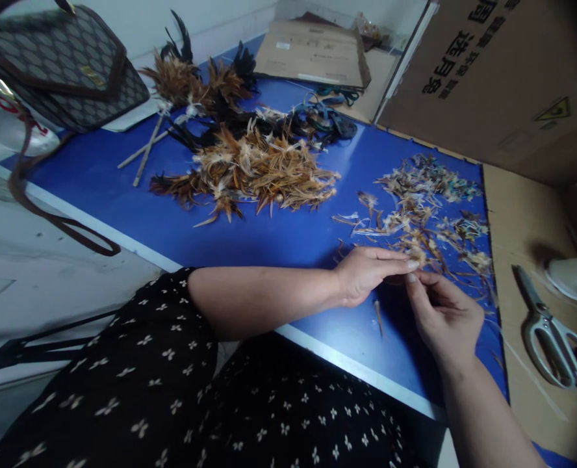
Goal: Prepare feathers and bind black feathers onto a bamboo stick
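Note:
My left hand [366, 273] reaches in from the left, its fingers pressed together at the tips. My right hand [447, 315] pinches with thumb and forefinger, its tips meeting those of the left. Between the two hands is a small brown feather [394, 280], mostly covered by the fingers. Just beyond the fingertips lie loose feather scraps [415, 221], brown, white and bluish, spread over the table's right side. A single small feather [378, 317] rests on the blue surface below my left hand.
Bundled brown feathers [269, 166] and black ones lie mid-table. Two sticks [147, 153] cross near a patterned handbag [69, 71]. Scissors [551, 331] and a white spool-like object [576, 276] are on cardboard at right. A large carton [503, 84] stands behind; flat cardboard [312, 55] lies at the back.

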`<action>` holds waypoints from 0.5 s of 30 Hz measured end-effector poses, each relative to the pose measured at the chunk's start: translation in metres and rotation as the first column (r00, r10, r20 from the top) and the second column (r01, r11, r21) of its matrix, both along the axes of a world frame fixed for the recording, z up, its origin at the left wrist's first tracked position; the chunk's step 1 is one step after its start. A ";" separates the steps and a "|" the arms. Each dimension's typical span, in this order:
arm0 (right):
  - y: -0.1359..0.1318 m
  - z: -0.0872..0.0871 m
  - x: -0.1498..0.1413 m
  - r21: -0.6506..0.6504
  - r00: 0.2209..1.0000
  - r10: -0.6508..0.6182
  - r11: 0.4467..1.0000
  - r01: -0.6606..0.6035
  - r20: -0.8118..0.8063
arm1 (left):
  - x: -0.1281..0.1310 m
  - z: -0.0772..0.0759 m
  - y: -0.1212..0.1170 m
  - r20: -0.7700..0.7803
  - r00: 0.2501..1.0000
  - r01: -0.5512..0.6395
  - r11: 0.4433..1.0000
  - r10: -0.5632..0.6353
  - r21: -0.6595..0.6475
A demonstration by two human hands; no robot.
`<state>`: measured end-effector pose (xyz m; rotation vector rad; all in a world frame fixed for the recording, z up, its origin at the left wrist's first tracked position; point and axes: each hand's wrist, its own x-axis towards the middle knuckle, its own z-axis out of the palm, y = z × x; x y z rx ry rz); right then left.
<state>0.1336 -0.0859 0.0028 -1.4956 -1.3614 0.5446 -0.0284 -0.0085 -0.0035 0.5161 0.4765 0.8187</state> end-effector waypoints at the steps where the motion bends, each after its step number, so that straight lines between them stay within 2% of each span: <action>1: 0.000 0.001 0.002 -0.054 0.995 0.027 0.998 -0.032 -0.095 | 0.000 0.000 0.000 0.002 1.000 0.012 1.000 -0.012 0.001; 4: 0.003 0.004 0.007 -0.169 0.923 0.101 0.970 -0.175 -0.372 | -0.002 0.001 0.001 -0.008 0.998 0.063 0.998 -0.063 0.016; 6: 0.004 0.006 0.007 -0.182 0.885 0.110 0.960 -0.212 -0.452 | -0.003 0.003 0.002 -0.020 0.997 0.075 0.997 -0.074 0.026; 11: 0.002 0.008 0.007 -0.099 0.924 0.009 0.994 -0.051 -0.383 | -0.005 0.008 0.005 -0.006 1.000 -0.026 1.000 0.026 0.013; 15: -0.005 0.006 0.010 -0.066 0.954 -0.088 0.995 0.072 -0.285 | -0.004 0.008 0.006 -0.014 0.994 -0.106 0.994 0.106 0.018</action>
